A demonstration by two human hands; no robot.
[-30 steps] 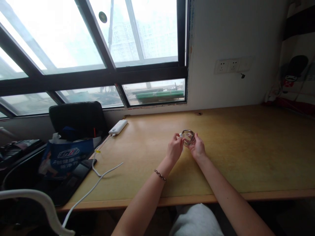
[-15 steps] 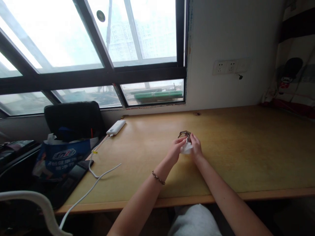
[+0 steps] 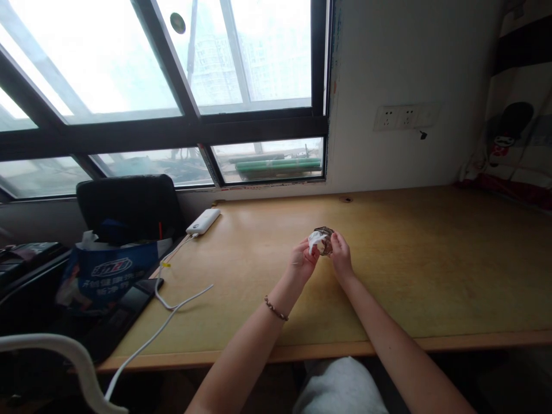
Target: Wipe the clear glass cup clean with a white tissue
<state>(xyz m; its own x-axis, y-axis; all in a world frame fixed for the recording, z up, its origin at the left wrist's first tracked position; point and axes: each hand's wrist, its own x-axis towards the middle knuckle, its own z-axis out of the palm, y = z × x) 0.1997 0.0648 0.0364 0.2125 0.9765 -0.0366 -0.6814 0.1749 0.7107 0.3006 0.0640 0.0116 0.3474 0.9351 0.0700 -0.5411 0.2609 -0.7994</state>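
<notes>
Above the desk, my right hand [image 3: 341,255] is closed on the right side of a dark, shiny, ring-shaped piece [image 3: 326,232] that looks like a wide openwork bracelet. It is tilted so that I see into its opening. My left hand [image 3: 304,259] is closed on a crumpled white tissue [image 3: 315,238], which lies against the ring's left rim. Some of the left fingers are hidden behind the tissue and the ring. A beaded bracelet [image 3: 276,309] circles my left wrist.
A wooden desk [image 3: 414,276] stretches out under my hands. A white power bank [image 3: 204,222] with a white cable [image 3: 183,305] lies at its left edge. Beyond are a blue bag [image 3: 112,276], a black chair [image 3: 129,204], and a white curved tube [image 3: 64,345] at the lower left.
The tissue has moved from below the ring, between my hands, up to its left rim. My left hand has turned palm up, and more of the ring's opening shows.
</notes>
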